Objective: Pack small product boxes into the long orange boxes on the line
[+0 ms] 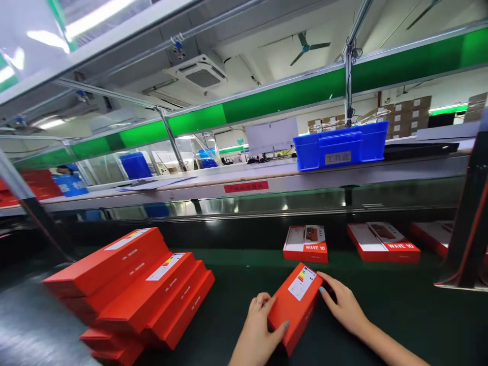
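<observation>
An orange-red box [287, 305] with a white energy label on its upper face lies tilted between my hands over the dark green belt [366, 315]. Around its near left end, my left hand [259, 325] grips it with thumb and fingers. At the far right corner, my right hand [341, 302] holds the box between thumb and fingertips. To the left stands an uneven stack of similar orange-red boxes [133, 284], some bearing the same kind of label.
Beyond my hands sit a WAVE 10 box [305, 243], another WAVE 10 box [383, 241] and a partly hidden box [432, 234]. A metal post [463, 218] rises at right. A blue bin [341, 147] rests on the shelf [183, 190].
</observation>
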A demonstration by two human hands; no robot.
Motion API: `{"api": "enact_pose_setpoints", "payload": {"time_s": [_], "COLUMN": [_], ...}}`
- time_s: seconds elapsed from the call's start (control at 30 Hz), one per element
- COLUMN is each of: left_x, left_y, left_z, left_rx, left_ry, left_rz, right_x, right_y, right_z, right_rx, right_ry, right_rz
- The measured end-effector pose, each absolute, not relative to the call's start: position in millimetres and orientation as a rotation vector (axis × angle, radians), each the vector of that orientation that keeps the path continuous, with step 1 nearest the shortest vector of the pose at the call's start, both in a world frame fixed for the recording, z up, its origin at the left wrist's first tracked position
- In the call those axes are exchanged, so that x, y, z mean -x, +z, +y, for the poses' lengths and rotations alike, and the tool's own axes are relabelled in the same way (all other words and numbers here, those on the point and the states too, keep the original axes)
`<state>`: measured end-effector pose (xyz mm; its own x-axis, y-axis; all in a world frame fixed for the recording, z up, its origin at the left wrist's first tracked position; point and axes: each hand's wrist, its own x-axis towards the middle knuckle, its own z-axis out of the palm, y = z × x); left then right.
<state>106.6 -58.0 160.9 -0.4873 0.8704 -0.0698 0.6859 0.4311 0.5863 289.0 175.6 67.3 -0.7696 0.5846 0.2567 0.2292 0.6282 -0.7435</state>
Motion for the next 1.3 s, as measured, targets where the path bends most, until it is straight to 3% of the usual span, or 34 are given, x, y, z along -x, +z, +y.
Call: {"api": "enact_pose_setpoints", "payload": {"time_s": [0.17,0.4,0.6,0.73,1.07,1.2,1.3], "left_x": [-113.0,-118.4,-128.2,-124.7,-82.7,-93.0,-108.5], "left_y": [199.4,208.9,209.0,195.8,162.9,150.1,150.3], "left_z": [-26.5,16.3,32.2,23.9,-0.5,-8.2,-22.5], "left_rx": [-1.339,-1.467,-1.498,-1.476,-0.976,-1.147,-1.302], "left_ry": [0.377,-0.030,-0.058,0.136,1.369,1.332,1.076], "left_rz": [2.358,2.405,2.390,2.373,1.953,1.995,2.182], "right_x": [-289.6,-291.8,-290.5,-289.6,-264.8,-248.0,-248.6], "right_y": [66.9,79.8,84.1,82.7,88.1,95.3,94.3], "right_z": [170.3,158.9,153.8,159.3,128.0,96.1,87.8], "right_rx": [0.656,0.683,0.742,0.759,0.548,0.730,0.767], "right_ry": [0.968,0.891,0.837,1.011,2.099,2.188,2.174], "right_rz": [-2.331,-2.361,-2.352,-2.239,-1.449,-1.164,-1.105]}}
